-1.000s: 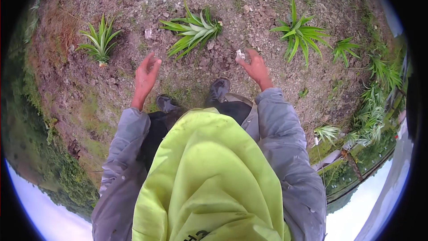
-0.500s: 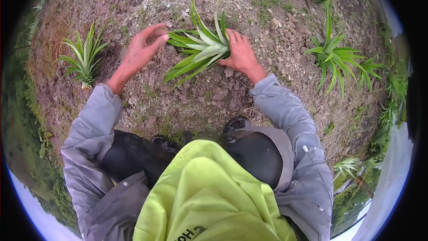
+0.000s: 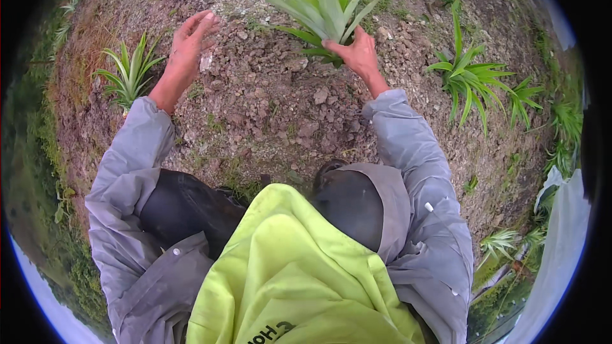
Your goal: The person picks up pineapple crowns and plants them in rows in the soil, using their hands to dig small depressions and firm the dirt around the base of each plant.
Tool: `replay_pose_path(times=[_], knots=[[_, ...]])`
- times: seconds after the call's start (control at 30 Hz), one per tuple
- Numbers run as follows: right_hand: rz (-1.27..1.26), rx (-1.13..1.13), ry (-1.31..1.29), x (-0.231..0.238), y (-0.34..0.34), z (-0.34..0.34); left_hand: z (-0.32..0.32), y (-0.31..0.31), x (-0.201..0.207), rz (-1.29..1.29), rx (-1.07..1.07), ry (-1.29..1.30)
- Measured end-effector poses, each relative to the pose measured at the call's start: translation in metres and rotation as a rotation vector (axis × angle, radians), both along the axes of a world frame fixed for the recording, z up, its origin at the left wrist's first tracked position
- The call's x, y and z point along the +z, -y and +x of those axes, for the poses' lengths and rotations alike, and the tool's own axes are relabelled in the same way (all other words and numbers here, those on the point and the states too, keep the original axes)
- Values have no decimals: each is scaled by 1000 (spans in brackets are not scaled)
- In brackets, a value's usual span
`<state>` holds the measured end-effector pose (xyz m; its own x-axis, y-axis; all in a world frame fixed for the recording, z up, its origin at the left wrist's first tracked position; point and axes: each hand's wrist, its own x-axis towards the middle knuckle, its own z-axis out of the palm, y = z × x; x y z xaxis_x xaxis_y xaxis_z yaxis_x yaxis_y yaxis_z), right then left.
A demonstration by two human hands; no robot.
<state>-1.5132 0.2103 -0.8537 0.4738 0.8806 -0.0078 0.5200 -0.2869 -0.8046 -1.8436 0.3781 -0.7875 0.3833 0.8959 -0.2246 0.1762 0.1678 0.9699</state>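
Observation:
A young pineapple plant (image 3: 328,9) with long green and silvery leaves stands out at the far middle of the view, its leaf tips pointing away from me. My right hand (image 3: 360,54) grips it low down near its base, thumb on the near side; the other fingers are partly hidden behind the leaves. Whether its base touches the soil cannot be seen. To the left, my left hand (image 3: 186,54) hovers over the ground with fingers apart and nothing in it. Just beside that wrist is a smaller pineapple plant (image 3: 131,73).
Loose, stony brown soil (image 3: 280,108) lies between my hands and my dark boots. More pineapple plants (image 3: 470,78) lie on the right, with others along the far right edge. Green growth (image 3: 44,216) borders the left side, and pale sheeting (image 3: 567,236) hangs at the lower right.
My right hand has moved the pineapple plant away from me and to the right, tipping its leaves farther outward. My left hand has drawn away from its leaves, leftward and farther out.

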Motion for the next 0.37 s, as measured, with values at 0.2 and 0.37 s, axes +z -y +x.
replay_pose_path(times=[0.2, 0.37], knots=[[311, 24, -726, 33, -5, 34, 4, 20, 15, -32, -83, 30], [303, 267, -1056, 60, -6, -4, 24, 48, 23, -20, -389, 130]])
